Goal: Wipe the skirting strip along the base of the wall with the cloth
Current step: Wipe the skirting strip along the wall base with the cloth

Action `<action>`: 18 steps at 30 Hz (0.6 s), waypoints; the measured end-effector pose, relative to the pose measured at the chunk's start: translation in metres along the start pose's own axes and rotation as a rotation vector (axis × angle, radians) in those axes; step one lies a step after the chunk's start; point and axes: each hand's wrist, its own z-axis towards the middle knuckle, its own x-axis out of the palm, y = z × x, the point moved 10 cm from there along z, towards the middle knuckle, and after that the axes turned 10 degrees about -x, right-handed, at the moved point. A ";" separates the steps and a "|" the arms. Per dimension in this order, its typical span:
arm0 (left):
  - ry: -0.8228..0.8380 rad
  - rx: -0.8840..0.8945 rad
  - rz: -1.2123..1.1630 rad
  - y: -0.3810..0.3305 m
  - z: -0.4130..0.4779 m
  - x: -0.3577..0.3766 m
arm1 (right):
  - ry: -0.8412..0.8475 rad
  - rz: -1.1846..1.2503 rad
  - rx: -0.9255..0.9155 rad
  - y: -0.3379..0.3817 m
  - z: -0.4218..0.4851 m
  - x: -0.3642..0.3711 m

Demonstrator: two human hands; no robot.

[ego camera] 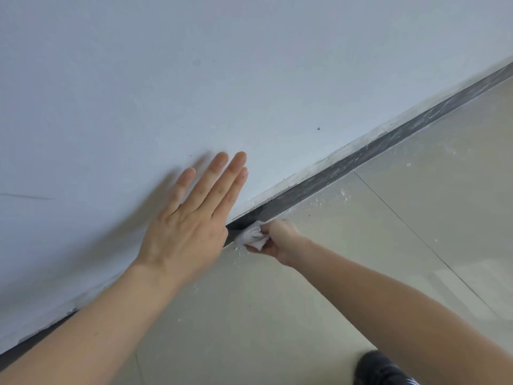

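A dark skirting strip (pixel 369 151) runs diagonally along the base of the white wall (pixel 194 79), dusty and streaked with white toward the upper right. My right hand (pixel 280 240) grips a crumpled white cloth (pixel 252 233) and holds it against the strip near the middle of the view. My left hand (pixel 191 218) lies flat on the wall with straight fingers, just left of the cloth, and covers part of the strip.
Beige floor tiles (pixel 333 273) with thin dark joints fill the lower right, sprinkled with white crumbs near the strip. A black shoe (pixel 380 369) shows at the bottom edge. The strip continues at the lower left (pixel 36 340).
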 end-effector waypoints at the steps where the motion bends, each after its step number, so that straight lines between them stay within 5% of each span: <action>1: -0.022 0.042 0.024 -0.005 0.007 -0.002 | -0.024 0.015 0.096 -0.006 0.002 0.004; 2: -0.045 0.086 0.048 -0.010 0.013 -0.004 | -0.181 -0.101 0.090 0.007 0.006 -0.017; 5: -0.093 0.155 0.071 -0.017 0.033 -0.006 | -0.219 -0.862 -0.203 0.076 0.000 -0.039; 7: -0.119 0.180 0.107 -0.019 0.047 -0.003 | -0.295 -0.954 -0.255 0.107 -0.011 -0.071; 10: -0.132 0.208 0.167 -0.026 0.064 0.000 | -0.445 -0.754 -0.303 0.131 -0.015 -0.115; 13: -0.114 0.220 0.148 -0.034 0.083 -0.004 | -0.277 -0.058 -0.196 0.113 -0.008 -0.131; 15: -0.099 0.217 0.154 -0.037 0.093 -0.006 | -0.249 0.099 -0.208 0.105 -0.019 -0.137; 18: -0.072 0.189 0.160 -0.040 0.104 -0.005 | -0.125 0.112 0.023 0.067 -0.031 -0.112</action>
